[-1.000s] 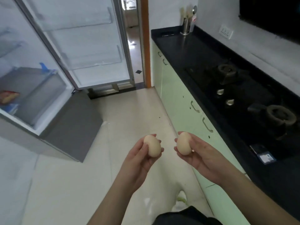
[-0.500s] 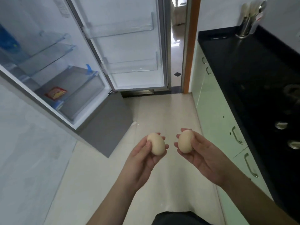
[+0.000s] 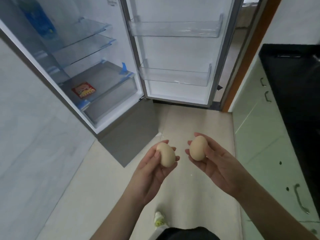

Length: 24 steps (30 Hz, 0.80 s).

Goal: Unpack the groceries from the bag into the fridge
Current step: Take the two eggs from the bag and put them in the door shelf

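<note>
Carrying two eggs to the open fridge (image 3: pixel 97 118)
Left hand (image 3: pixel 152 172) cradles one egg (image 3: pixel 166 156), right hand (image 3: pixel 216 168) the other egg (image 3: pixel 198 147); keep each grip gentle, set them in a door shelf (image 3: pixel 174 77).

fridge (image 3: pixel 97 70) ahead-left | door (image 3: pixel 174 54) ahead | counter (image 3: pixel 294 80) right | packet (image 3: pixel 83 89) in fridge

head view, sole camera | worn at head height, looking forward and steeply down; wide-angle, edges bowed | close on left hand (image 3: pixel 152 172) and right hand (image 3: pixel 216 168); open fridge (image 3: pixel 97 70) farther ahead-left, upper shelves seemingly blurred | counter (image 3: pixel 294 80) along right edge
</note>
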### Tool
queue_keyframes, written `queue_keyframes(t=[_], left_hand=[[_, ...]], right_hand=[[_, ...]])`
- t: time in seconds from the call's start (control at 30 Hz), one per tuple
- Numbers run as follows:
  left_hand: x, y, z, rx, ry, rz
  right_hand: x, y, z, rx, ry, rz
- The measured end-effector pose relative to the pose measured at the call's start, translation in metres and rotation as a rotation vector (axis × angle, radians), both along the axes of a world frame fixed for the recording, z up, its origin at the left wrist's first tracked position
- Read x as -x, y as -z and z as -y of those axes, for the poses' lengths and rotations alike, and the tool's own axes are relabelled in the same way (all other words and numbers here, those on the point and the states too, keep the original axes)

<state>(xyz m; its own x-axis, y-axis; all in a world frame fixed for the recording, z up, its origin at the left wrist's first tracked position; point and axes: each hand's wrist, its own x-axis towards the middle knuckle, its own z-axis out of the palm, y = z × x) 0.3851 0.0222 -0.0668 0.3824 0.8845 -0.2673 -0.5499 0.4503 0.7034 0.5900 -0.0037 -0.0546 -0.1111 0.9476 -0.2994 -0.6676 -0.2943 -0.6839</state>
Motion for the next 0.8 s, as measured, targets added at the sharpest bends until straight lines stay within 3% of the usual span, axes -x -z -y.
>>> queue_keyframes(t=[0.37, 0.8], left_hand=[[0.05, -0.024, -0.155, -0.11, 0.051, 0.007], [-0.043, -0.037, -0.293, -0.142, 0.127, 0.074]], right_hand=[[0.054, -0.035, -0.149, -0.131, -0.024, 0.006], [-0.037, -0.04, -0.261, -0.112, 0.094, -0.027]])
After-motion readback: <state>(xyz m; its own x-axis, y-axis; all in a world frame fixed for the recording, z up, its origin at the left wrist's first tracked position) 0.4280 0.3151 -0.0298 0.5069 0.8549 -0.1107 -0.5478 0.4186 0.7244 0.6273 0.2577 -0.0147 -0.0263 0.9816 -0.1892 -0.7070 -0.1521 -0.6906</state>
